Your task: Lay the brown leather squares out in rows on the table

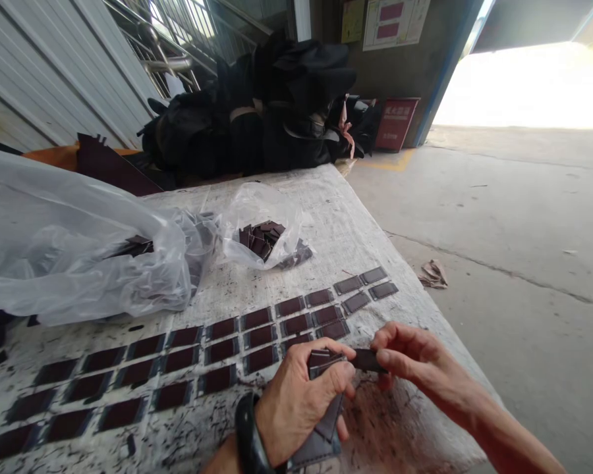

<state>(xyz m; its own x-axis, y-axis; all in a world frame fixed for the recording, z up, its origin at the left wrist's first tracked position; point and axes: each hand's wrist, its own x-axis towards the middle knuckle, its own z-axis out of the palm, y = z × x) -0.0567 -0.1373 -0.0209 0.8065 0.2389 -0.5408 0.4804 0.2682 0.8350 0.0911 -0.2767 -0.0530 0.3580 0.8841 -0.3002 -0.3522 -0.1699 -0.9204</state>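
My left hand [309, 388], with a black band on its wrist, is closed around a stack of dark leather-like pieces [329, 421]. Between the thumb and fingers of my right hand [415, 355] is one small dark piece [368, 360], pinched by its right end. Its left end meets my left fingertips. To the left and beyond my hands, rows of similar rectangular dark pieces [223, 350] lie flat on the cloth-covered table [346, 217]. My fingers hide part of the nearest row.
A clear plastic bag [261, 194] holding small dark pieces [261, 238] sits mid-table. A larger plastic bag [79, 243] lies at left. Black bundles [286, 112] are heaped beyond the far edge. Dark scraps litter the cloth. Concrete floor [514, 217] runs along the right edge.
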